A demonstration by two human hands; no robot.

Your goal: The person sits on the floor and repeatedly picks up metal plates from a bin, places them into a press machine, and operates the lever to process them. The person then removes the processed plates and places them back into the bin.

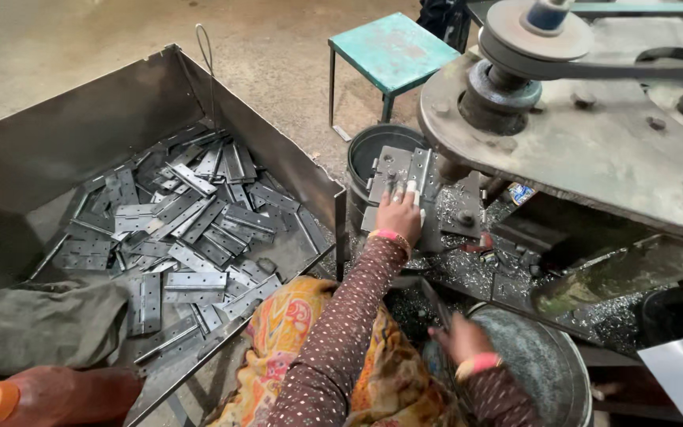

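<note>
The left hand (398,213) presses flat, fingers spread, on a steel hinge plate (395,170) beneath the drill spindle; fingertips could get nicked. The right hand (460,336) is blurred, grip unclear

Grey drilled steel hinge plate (395,175), opened flat on the machine bed (468,269), amid metal shavings.

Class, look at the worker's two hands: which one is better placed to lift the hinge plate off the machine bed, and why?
Probably the left hand: its fingers already rest on the hinge plate at the machine bed. The right hand is lower, near the round metal drum.
</note>
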